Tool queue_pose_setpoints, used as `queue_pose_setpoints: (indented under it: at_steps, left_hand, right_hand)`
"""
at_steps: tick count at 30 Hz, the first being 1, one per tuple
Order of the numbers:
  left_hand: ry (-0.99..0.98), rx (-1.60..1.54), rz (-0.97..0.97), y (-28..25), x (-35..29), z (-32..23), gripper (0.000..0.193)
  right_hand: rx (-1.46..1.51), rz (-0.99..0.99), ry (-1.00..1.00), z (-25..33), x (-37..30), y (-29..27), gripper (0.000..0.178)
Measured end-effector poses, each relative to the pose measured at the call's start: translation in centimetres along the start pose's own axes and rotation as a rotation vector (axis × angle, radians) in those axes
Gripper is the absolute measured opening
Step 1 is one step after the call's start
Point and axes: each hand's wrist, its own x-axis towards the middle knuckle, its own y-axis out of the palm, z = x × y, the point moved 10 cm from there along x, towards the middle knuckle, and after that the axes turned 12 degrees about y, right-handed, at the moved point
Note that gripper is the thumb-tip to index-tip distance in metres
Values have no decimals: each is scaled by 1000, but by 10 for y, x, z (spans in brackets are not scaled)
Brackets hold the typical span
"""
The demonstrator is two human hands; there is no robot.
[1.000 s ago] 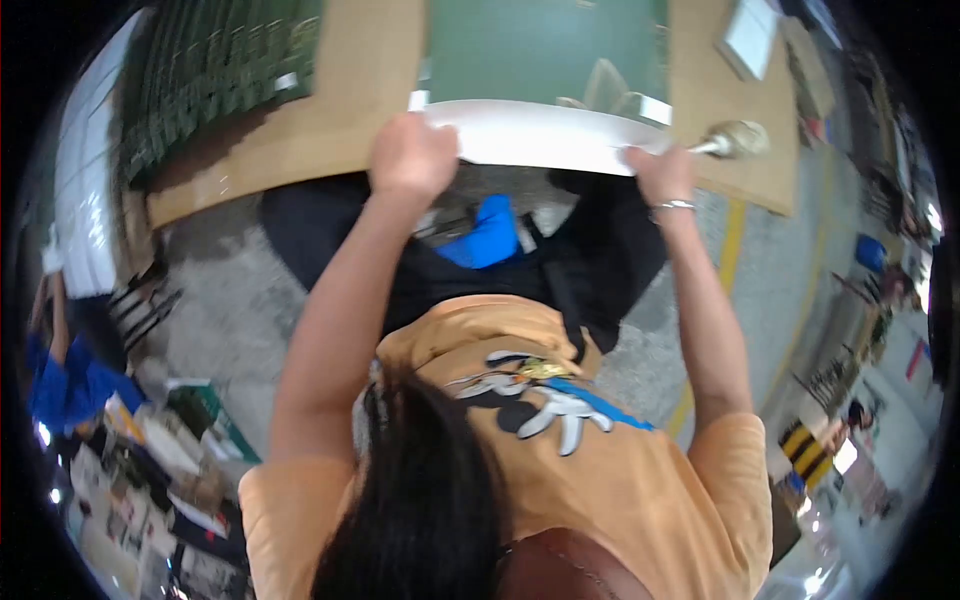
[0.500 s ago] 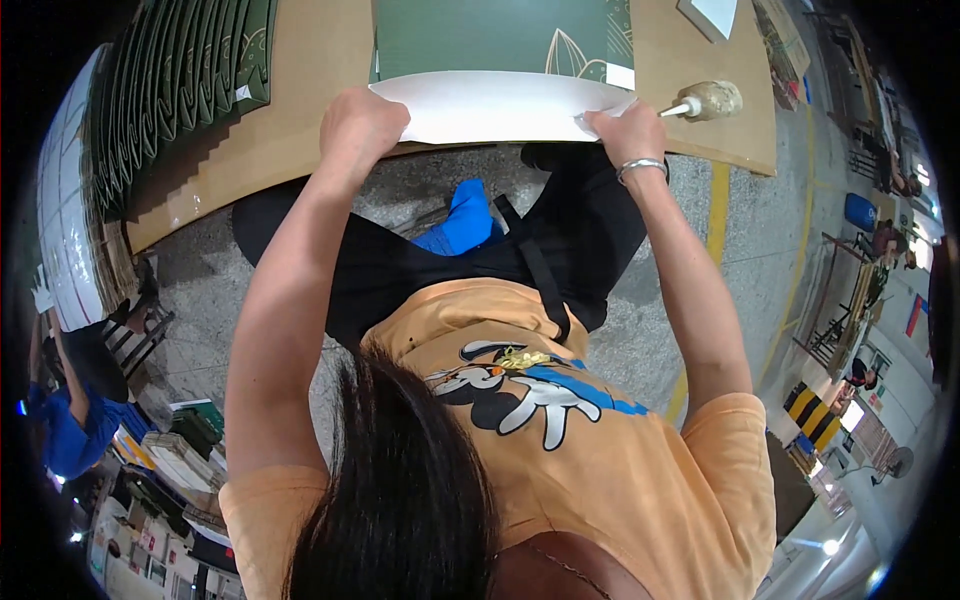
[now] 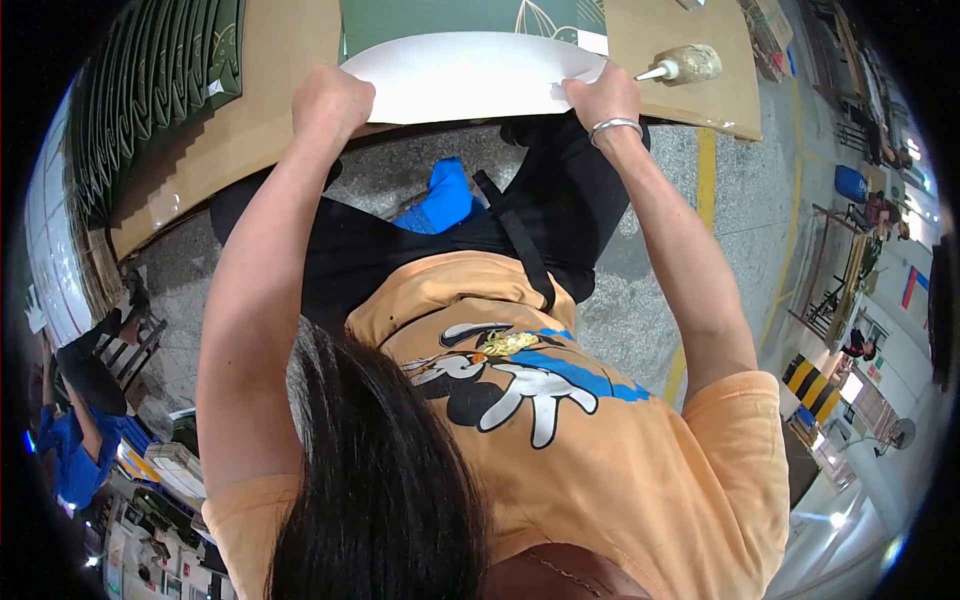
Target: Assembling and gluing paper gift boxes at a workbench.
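A large dark green printed sheet (image 3: 440, 18) with a white underside lies at the table's near edge. Its near edge is bent up into a curved white flap (image 3: 465, 80). My left hand (image 3: 333, 100) is closed on the flap's left end. At the right end, my right hand (image 3: 605, 95), with a silver bangle at the wrist, pinches the flap between thumb and fingers. A squeeze bottle (image 3: 690, 64) with a white nozzle lies on its side just right of my right hand.
The brown cardboard-covered table (image 3: 280, 60) spans the far side. A row of folded dark green bags (image 3: 150, 90) stands at its left. A white piece (image 3: 690, 3) shows at the top. Blue cloth (image 3: 440, 195) hangs below the table, between my legs. A person in blue (image 3: 85, 440) is at far left.
The table, sheet and hands appear shifted up and left in the picture. Both hands keep their grip on the white flap, which looks more bowed at its far edge.
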Motion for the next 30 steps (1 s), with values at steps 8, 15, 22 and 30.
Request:
queue_pose_setpoints:
  at_steps: [8, 15, 22, 30]
  left_hand:
    - [14, 8, 29, 8, 13, 0, 36]
    - [-82, 38, 54, 10, 7, -7, 40]
    - [-42, 13, 92, 11, 8, -4, 41]
    - [-41, 34, 107, 8, 12, -8, 39]
  right_hand:
    - [156, 286, 298, -33, 18, 32, 34]
    - [-78, 326, 140, -23, 26, 32, 45]
    - [-88, 224, 132, -22, 18, 22, 43]
    - [-65, 173, 92, -20, 4, 23, 35]
